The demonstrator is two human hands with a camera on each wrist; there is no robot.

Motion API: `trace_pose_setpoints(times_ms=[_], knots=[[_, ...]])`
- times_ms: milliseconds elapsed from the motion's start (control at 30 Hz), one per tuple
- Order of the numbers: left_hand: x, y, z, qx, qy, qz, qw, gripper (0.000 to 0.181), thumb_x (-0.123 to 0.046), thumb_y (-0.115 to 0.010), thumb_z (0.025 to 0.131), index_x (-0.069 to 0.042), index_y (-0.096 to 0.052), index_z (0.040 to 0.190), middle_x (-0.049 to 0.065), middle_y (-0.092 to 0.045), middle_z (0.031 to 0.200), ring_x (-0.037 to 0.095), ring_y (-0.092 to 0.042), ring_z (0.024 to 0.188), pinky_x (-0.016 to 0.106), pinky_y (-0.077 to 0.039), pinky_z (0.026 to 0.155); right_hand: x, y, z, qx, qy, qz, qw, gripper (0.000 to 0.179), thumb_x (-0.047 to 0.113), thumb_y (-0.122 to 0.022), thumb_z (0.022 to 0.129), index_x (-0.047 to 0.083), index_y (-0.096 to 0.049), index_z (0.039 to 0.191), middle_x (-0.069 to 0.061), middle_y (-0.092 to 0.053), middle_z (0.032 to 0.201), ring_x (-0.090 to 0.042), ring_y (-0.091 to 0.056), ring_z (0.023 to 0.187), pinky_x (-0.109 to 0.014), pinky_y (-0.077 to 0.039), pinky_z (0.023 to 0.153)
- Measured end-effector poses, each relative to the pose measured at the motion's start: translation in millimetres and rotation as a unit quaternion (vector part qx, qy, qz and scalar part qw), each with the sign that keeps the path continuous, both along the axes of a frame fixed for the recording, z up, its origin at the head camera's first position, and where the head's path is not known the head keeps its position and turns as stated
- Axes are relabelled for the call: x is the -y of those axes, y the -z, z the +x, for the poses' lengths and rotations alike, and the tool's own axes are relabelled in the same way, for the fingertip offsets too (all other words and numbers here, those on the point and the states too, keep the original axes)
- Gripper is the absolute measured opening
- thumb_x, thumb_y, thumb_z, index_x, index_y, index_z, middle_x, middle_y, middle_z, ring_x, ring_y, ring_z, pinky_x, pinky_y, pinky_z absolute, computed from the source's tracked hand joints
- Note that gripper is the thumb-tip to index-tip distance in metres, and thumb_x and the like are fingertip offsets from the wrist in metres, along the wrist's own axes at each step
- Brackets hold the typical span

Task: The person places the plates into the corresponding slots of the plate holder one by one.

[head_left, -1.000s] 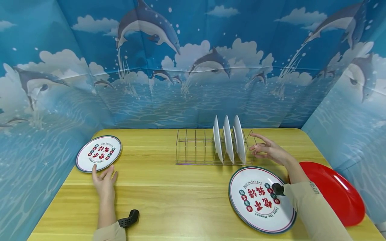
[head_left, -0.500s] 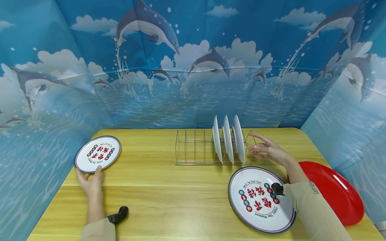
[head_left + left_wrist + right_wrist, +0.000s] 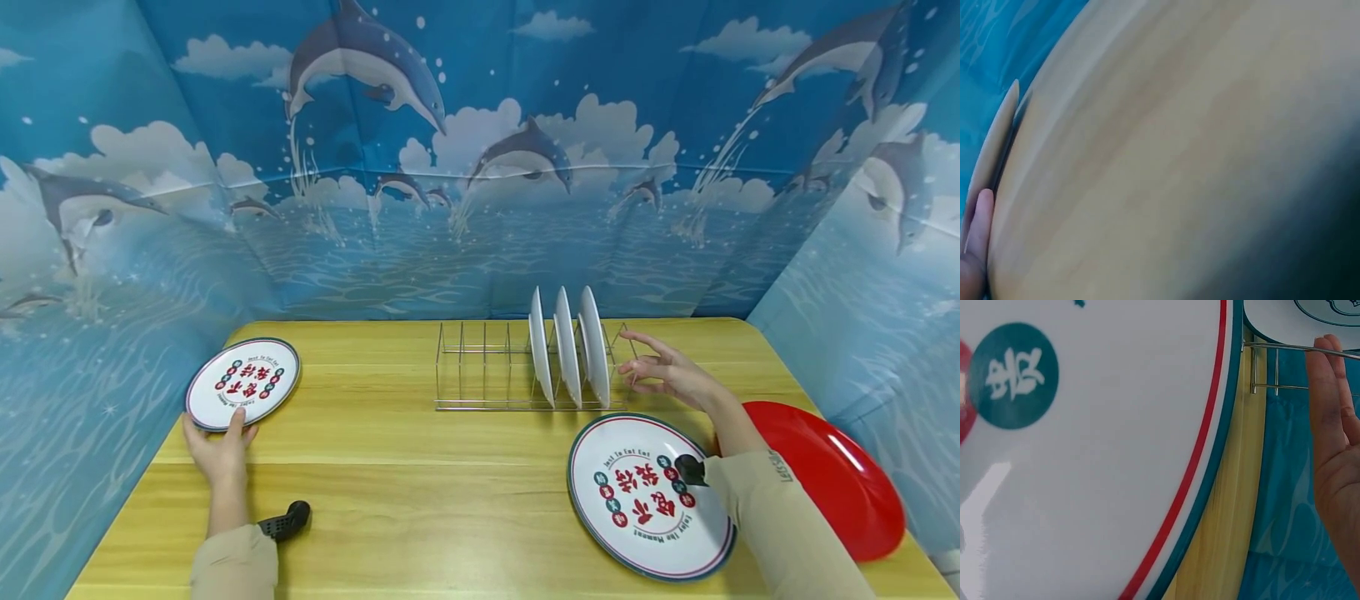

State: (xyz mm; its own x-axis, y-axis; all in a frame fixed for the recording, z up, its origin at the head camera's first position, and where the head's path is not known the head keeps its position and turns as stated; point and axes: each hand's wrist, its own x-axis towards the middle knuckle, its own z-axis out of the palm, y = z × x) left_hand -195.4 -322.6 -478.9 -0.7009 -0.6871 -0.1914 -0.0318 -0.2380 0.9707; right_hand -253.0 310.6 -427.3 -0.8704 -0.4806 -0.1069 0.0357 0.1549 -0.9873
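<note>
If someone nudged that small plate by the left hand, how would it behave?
The small plate looks stiff, evenly round with no sag. Lying broad and low, it would probably slide rather than roll or tip. Being thin-edged, it might chip if ceramic.

Room between small plate (image 3: 243,383), rack (image 3: 487,409); upright plates (image 3: 567,354) block rack's right.
</note>
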Motion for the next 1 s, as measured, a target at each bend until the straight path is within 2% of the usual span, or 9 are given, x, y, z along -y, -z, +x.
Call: trace_pose_setpoints(times_ms=[167, 367, 567, 667, 833, 1000], knots=[[2.8, 2.5, -3.0, 0.011, -0.009, -0.006, 0.9999, 0.085, 0.002, -0.056, 0.085, -0.031, -0.008, 0.147, 0.009, -0.005, 0.148, 0.004, -0.051, 0.083, 0.017, -0.052, 0.073, -2.3, 2.7, -2.2, -0.006, -0.015, -0.014, 0.9998, 0.059, 0.008, -0.043, 0.096, 0.015, -0.013, 0.147, -0.009, -0.06, 0.106, -0.021, -0.06, 0.098, -0.028, -0.052, 0.083], [6.6, 5.1, -7.8, 0.039, -0.003, -0.002, 0.9992, 0.086, 0.002, -0.055, 0.086, -0.024, -0.002, 0.148, 0.002, 0.009, 0.149, 0.002, -0.048, 0.086, 0.015, -0.049, 0.08, -3.4, 3.5, -3.3, -0.004, -0.009, -0.017, 0.9998, 0.06, 0.007, -0.045, 0.096, 0.015, -0.014, 0.147, -0.008, -0.06, 0.106, -0.022, -0.06, 0.098, -0.028, -0.052, 0.082], [7.2, 5.7, -7.5, 0.069, 0.0, 0.004, 0.9976, 0.087, 0.005, -0.054, 0.085, -0.023, 0.0, 0.148, 0.0, 0.012, 0.149, 0.004, -0.044, 0.092, 0.013, -0.047, 0.082, -1.6, 3.0, -2.2, 0.0, 0.002, -0.003, 1.0, 0.061, 0.007, -0.045, 0.096, 0.012, -0.012, 0.147, -0.01, -0.06, 0.105, -0.022, -0.06, 0.097, -0.029, -0.052, 0.082], [6.1, 3.0, -5.8, 0.056, -0.001, 0.026, 0.9981, 0.088, 0.009, -0.052, 0.084, -0.022, 0.0, 0.148, 0.001, 0.01, 0.151, 0.005, -0.045, 0.095, 0.013, -0.047, 0.082, -1.2, 2.9, -2.2, 0.001, 0.004, -0.001, 1.0, 0.061, 0.008, -0.045, 0.096, 0.011, -0.011, 0.147, -0.009, -0.06, 0.105, -0.022, -0.06, 0.097, -0.03, -0.052, 0.083], [4.8, -0.8, -1.6, 0.011, 0.006, 0.072, 0.9974, 0.09, 0.014, -0.049, 0.083, -0.026, 0.0, 0.147, 0.006, 0.004, 0.15, 0.005, -0.048, 0.097, 0.015, -0.046, 0.083, -0.4, 1.7, -1.5, 0.005, 0.008, 0.003, 0.9999, 0.063, 0.009, -0.046, 0.095, 0.01, -0.01, 0.147, -0.011, -0.059, 0.106, -0.023, -0.06, 0.098, -0.031, -0.052, 0.084], [5.9, 1.4, 1.6, -0.018, 0.025, 0.08, 0.9963, 0.089, 0.012, -0.048, 0.085, -0.03, 0.0, 0.147, 0.011, -0.001, 0.149, 0.006, -0.048, 0.102, 0.016, -0.046, 0.084, -0.8, 2.0, -1.7, 0.004, 0.008, 0.001, 1.0, 0.062, 0.01, -0.046, 0.096, 0.012, -0.011, 0.147, -0.009, -0.059, 0.106, -0.022, -0.06, 0.098, -0.032, -0.052, 0.085]])
